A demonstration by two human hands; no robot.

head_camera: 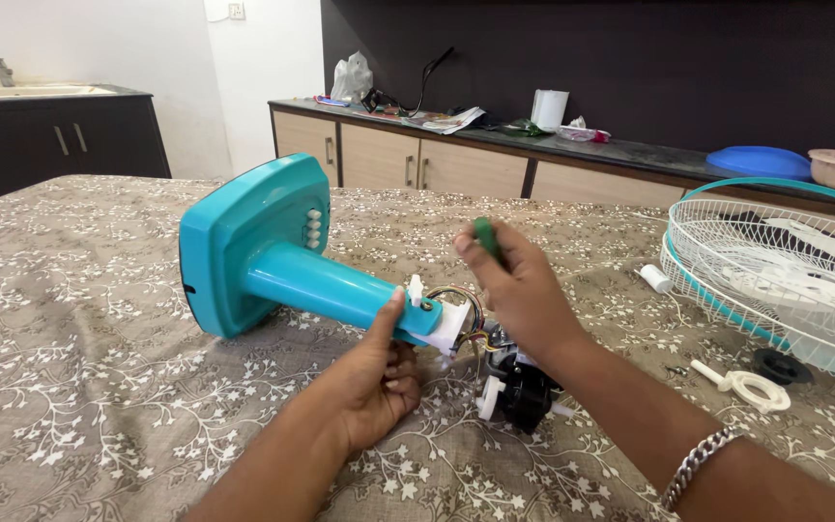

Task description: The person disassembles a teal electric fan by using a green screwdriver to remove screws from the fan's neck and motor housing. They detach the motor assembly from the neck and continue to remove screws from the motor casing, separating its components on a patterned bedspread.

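The fan stand (273,256) lies on its side on the table (79,387), base tipped up. The left hand (379,372) steadies its neck, fingers curled beneath and thumb pressed on top. The right hand (519,290) has its fingers closed around a green-handled screwdriver (484,238) at the joint. The wires (466,314) there look exposed; a slipped tip could nick them. The black motor (524,387) hangs by them and may tug them loose.

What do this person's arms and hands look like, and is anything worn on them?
Both forearms are bare, with no sleeves or gloves in view. The left hand has no visible rings. Below the right hand, the wrist wears a silver chain-link bracelet.
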